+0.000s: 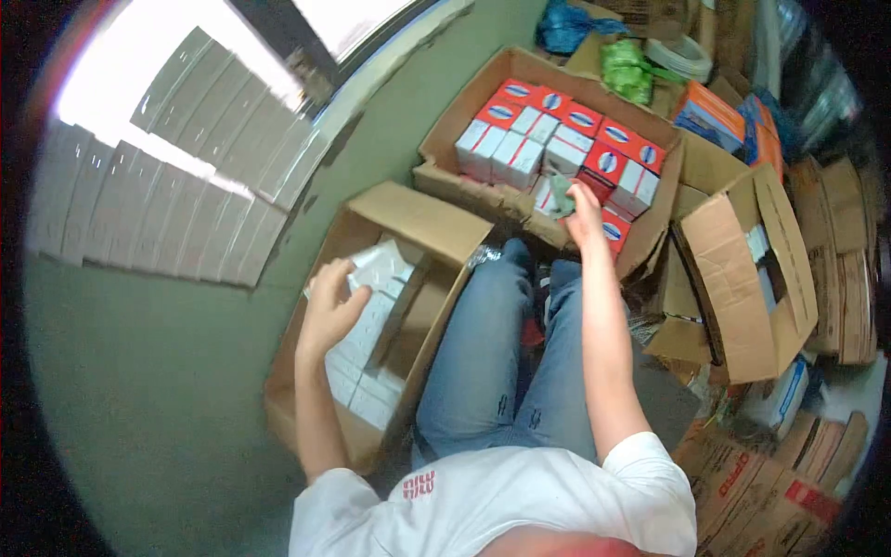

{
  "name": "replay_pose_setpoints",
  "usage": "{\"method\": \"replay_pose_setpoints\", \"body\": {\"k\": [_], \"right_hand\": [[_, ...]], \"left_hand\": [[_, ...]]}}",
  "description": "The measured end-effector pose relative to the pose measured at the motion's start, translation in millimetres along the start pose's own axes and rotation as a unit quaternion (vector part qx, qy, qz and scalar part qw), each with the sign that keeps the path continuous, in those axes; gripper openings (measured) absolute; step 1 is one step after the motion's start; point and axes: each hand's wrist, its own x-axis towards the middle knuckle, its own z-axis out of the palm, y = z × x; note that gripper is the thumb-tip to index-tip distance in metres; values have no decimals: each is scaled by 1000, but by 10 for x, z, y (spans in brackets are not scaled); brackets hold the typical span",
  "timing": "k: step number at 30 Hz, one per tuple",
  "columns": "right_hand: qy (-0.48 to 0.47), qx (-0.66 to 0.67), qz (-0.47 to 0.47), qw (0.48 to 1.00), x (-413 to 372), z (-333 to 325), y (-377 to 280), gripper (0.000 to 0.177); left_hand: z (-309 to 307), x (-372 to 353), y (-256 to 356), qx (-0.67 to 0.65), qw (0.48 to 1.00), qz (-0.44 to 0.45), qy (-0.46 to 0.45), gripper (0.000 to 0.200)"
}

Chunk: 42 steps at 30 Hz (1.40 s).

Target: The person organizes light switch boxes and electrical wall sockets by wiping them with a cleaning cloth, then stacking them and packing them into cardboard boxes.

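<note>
– Pale green wall (139,371) on the left, with a window (357,23) above it, glaring so white that nothing outside shows.
– And the left hand?
– Left hand (327,311) is over the narrower carton (422,221), thumb apart, fingers loosely bent, gripping nothing I can see. A whitish sheet (379,266) lies just beyond them, partly covering the white boxes (348,353). Blur hides whether they touch.
– The right?
– Right hand (585,213) pinches a crumpled grey-green piece (560,197) above the near side of the wider carton (469,193). What it is, I can't make out.
– What's in that carton?
– Red-and-white boxes (513,160), some hidden behind the hand and that piece.
– Off to the right?
– An open-flapped carton (733,288), its contents mostly concealed; the stacked cardboard (840,260) beyond runs into the dark edge.
</note>
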Motion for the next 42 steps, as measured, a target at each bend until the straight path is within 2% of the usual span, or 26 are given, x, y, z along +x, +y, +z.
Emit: {"method": "replay_pose_setpoints", "body": {"k": [1,3,5,7,10,11,13,15,17,18,19,20,21,22,23,25,26,29,30,32,33,36,38,39,41,42], "right_hand": [[26,-47,-37,998,55,-47,57,23],[65,-112,-101,986,-65,103,-60,27],[60,-110,-149,981,-168,214,-220,36],[115,-215,-250,937,-313,431,-461,36],[126,-174,-355,910,-496,786,-757,35],[139,-231,-317,909,-613,905,-877,32],[99,-365,-412,829,-496,878,-823,30],[16,-487,-452,747,-496,900,-860,33],[-40,-486,-430,759,-444,827,-708,30],[-15,-497,-410,764,-408,767,-702,29],[11,-506,-387,771,-379,713,-723,29],[54,-511,-422,747,-279,669,-789,28],[89,-471,-432,764,-146,579,-819,27],[104,-469,-412,774,-130,542,-810,26],[122,-466,-395,783,-110,524,-803,25],[35,-483,-362,797,-223,591,-724,25],[0,-487,-387,783,-306,681,-665,26],[36,-492,-413,765,-246,669,-617,24],[79,-491,-403,769,-201,618,-661,23],[155,-489,-367,776,-89,413,-736,21],[139,-459,-345,807,-106,403,-776,22],[77,-486,-385,781,-185,492,-637,22],[22,-487,-381,786,-256,624,-561,24],[13,-485,-377,789,-271,658,-534,24],[45,-507,-397,764,-180,602,-569,24],[81,-507,-351,784,-151,560,-642,24]], "left_hand": [[92,142,79,31,992,94,81,26],[238,497,429,-14,988,129,78,23],[837,948,376,-285,945,106,121,19],[1329,1362,824,-417,894,63,153,25],[2211,1895,982,-507,850,-14,145,49],[2463,2013,1050,-507,843,-52,170,57],[2719,2019,1184,-496,855,-47,142,66],[3115,2157,1023,-522,833,-69,169,69],[3213,2155,957,-554,810,-80,172,70],[3277,2174,925,-563,807,-91,156,71],[3288,2182,901,-533,830,-75,146,69],[3292,2187,875,-502,852,-60,135,68],[3283,2194,882,-469,873,-44,123,67],[3331,2226,950,-448,877,-41,169,67],[3319,2238,922,-458,875,-50,147,69],[3273,2251,933,-482,868,-69,101,75],[3302,2269,1054,-511,840,-113,141,76],[3283,2256,1220,-496,830,-130,218,75],[3359,2269,1021,-515,838,-133,120,75],[3296,2273,835,-527,844,-87,57,68],[3304,2275,782,-533,843,-64,25,66],[3420,2322,692,-543,836,-80,20,68],[3297,2307,1085,-551,807,-152,148,72],[3309,2307,1105,-549,807,-152,157,73],[3331,2304,1144,-545,806,-153,173,74],[3306,2297,998,-534,827,-128,120,74]]}}
